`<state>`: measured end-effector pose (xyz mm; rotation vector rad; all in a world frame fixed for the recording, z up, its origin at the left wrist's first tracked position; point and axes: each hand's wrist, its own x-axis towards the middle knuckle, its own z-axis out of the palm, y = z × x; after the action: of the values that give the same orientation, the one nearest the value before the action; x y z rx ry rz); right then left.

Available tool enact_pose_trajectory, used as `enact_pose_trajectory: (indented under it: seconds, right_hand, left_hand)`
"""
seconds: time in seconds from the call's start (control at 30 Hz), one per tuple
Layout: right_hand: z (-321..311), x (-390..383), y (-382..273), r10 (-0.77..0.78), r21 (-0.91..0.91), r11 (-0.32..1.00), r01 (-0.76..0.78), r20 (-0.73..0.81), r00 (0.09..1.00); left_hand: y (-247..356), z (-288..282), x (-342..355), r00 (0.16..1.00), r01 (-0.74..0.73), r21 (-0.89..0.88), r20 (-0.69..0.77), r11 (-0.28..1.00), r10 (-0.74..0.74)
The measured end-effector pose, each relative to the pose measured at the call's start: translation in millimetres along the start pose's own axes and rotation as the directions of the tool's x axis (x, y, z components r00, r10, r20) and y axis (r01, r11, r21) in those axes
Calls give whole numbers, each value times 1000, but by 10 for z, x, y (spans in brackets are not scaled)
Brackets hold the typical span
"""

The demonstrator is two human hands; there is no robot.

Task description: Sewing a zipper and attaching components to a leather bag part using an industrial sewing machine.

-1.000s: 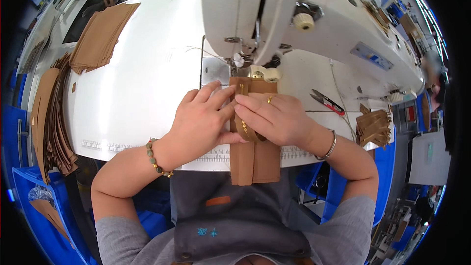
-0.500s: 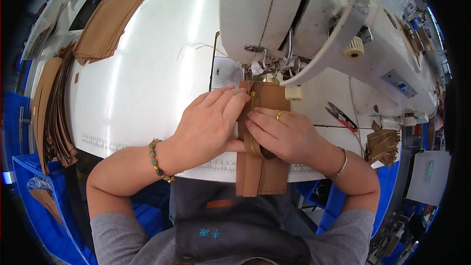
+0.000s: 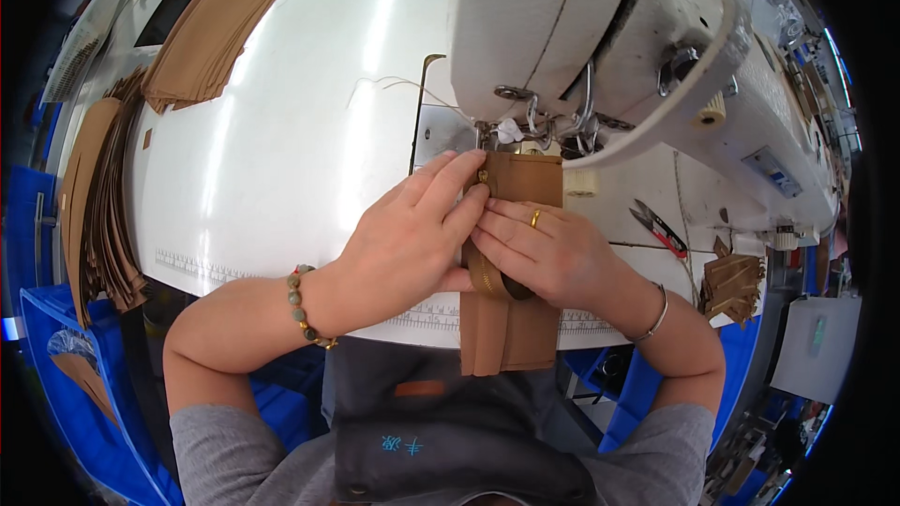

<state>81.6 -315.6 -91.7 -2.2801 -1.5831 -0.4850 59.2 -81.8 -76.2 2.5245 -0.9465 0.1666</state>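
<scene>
A flat brown leather-like panel (image 3: 530, 347) lies under the sewing machine (image 3: 539, 9), its far end by the presser foot (image 3: 482, 134) and its near end past the table's front edge. Along its left part runs a brown zipper (image 3: 484, 272) with brass teeth, its slack curling into a loop. My left hand (image 3: 403, 230) presses the zipper and the panel's left edge, fingertips close to the presser foot, thumb lower down. Beside it my right hand (image 3: 553, 258) has its fingers together on the zipper, pinching it against the panel. The fingertips partly hide the zipper.
Red-and-black thread snips (image 3: 661, 228) and a bundle of small brown pieces (image 3: 731, 283) lie to the right. Stacked brown panels (image 3: 216, 37) sit at the far left, with long brown strips (image 3: 103, 211) hanging over the left edge. Blue bins (image 3: 84, 384) stand below.
My left fingers have slid forward along the zipper, toward the presser foot. My right hand stays almost in place on the zipper. The whole view has shifted slightly.
</scene>
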Motion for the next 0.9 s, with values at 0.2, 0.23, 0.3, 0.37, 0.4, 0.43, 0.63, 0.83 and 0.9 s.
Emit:
enact_pose_trajectory:
  seconds: [0.2,0.23,0.3,0.37,0.4,0.43,0.63,0.83,0.9]
  right_hand:
    - [-8,-45,3,83,38,996,-84,24,996]
    - [-8,-47,1,138,31,990,-139,13,990]
    - [4,-34,6,209,33,977,-211,34,977]
    - [12,-12,22,263,33,964,-263,19,965]
    - [10,0,34,275,49,960,-276,27,961]
    - [6,10,39,297,55,953,-299,43,954]
    - [-21,25,29,308,-2,951,-310,113,945]
    - [-33,0,35,358,122,921,-369,102,928]
    - [-45,-7,25,372,112,916,-385,118,921]
  left_hand:
    - [19,17,-13,998,-57,209,28,976,52]
    - [8,19,-14,998,-63,205,25,977,60]
    - [-6,28,-16,998,-69,199,21,978,66]
    - [-13,36,-20,998,-61,205,21,977,58]
    - [-16,36,-23,998,-56,197,8,979,56]
    - [-19,36,-25,999,-52,192,3,980,53]
    - [-21,39,-30,998,-54,218,30,974,49]
    - [-26,50,-20,998,-54,194,46,979,46]
    - [-34,45,-15,997,-67,186,47,980,59]
